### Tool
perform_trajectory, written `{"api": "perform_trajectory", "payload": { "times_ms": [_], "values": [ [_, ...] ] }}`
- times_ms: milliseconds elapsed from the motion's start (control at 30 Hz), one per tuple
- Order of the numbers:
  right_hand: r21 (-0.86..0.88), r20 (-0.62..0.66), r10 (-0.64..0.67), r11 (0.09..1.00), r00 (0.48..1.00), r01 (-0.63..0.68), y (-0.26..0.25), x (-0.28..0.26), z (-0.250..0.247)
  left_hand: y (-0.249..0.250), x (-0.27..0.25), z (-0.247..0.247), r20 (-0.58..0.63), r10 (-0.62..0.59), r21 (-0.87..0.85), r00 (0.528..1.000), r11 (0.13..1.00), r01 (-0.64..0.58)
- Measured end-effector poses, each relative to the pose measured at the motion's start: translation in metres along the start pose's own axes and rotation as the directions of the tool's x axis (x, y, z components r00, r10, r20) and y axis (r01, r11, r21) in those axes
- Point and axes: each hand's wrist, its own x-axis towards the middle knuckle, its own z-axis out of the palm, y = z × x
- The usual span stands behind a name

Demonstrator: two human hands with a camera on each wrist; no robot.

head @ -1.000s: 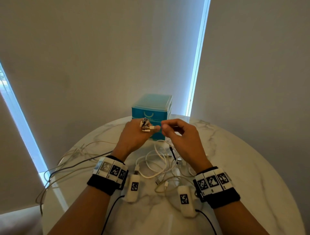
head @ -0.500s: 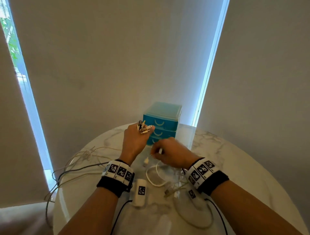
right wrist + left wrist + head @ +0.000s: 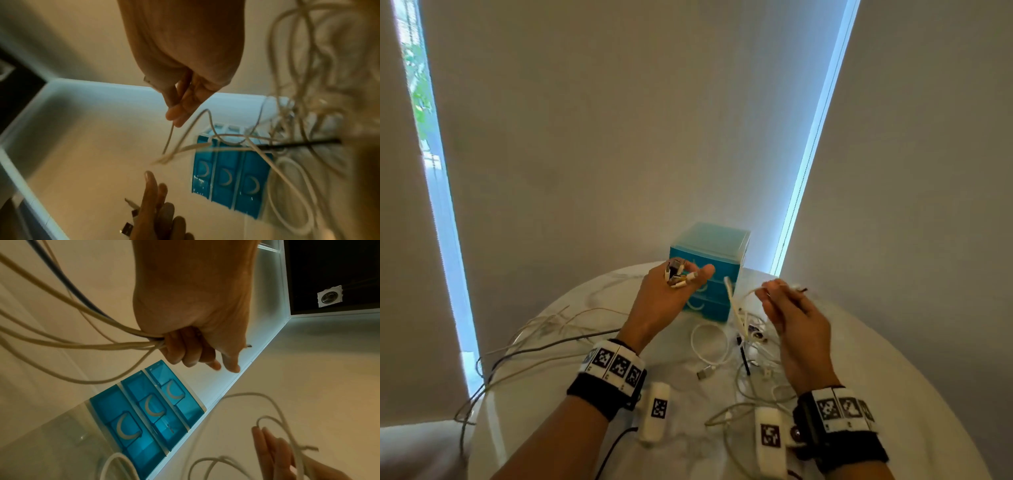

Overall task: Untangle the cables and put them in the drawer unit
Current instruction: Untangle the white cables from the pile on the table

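Our left hand (image 3: 671, 291) is clenched around a bunch of cable ends (image 3: 678, 275), their connectors sticking up past the fingers while the cords trail off the table's (image 3: 893, 359) left edge. Our right hand (image 3: 791, 315) pinches one more thin cable (image 3: 734, 301) near its plug, lifted out of the tangled pile (image 3: 750, 342) that lies just in front of the blue drawer unit (image 3: 710, 246). All three drawers look closed. To do this step well, we should probably draw the pinched cable up slowly, watching where it crosses the other loops, and stop if the pile lifts with it. Feeding its plug into the left hand's bunch would keep the ends sorted before we coil anything for a drawer.
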Motion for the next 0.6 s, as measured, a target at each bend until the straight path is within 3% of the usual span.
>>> {"api": "perform_trajectory", "payload": {
  "times_ms": [67,167,267,367,433,533,600],
  "values": [
    [0.028,0.03,0.046,0.999,0.999,-0.047,0.004,-0.003,0.001,0.004,-0.002,0.003,0.119,0.008,-0.011,0.993,1.0,-0.007],
    [0.016,0.092,0.042,0.999,0.995,-0.043,0.005,-0.007,0.002,0.012,-0.006,0.008,0.285,0.017,0.121,0.958,0.991,-0.054],
    [0.063,0.07,0.047,0.997,0.996,-0.051,0.007,-0.01,-0.007,0.008,-0.011,0.015,0.47,-0.053,0.205,0.881,0.978,-0.051],
    [0.137,-0.004,0.032,0.99,0.999,-0.031,0.003,-0.005,-0.017,0.003,-0.012,0.012,0.549,-0.128,0.298,0.826,0.953,-0.05],
    [0.154,-0.06,-0.006,0.988,0.998,0.015,-0.001,0.0,-0.023,0.006,-0.012,0.009,0.617,-0.188,0.348,0.764,0.936,-0.05],
    [0.014,-0.106,-0.057,0.998,0.993,0.059,-0.001,0.002,-0.027,0.011,-0.015,0.009,0.715,-0.251,0.415,0.653,0.903,-0.108],
    [-0.17,-0.059,-0.061,0.984,0.996,0.05,0.001,0.001,-0.028,0.012,-0.016,0.01,0.704,-0.215,0.406,0.677,0.904,-0.136]
  ]
}}
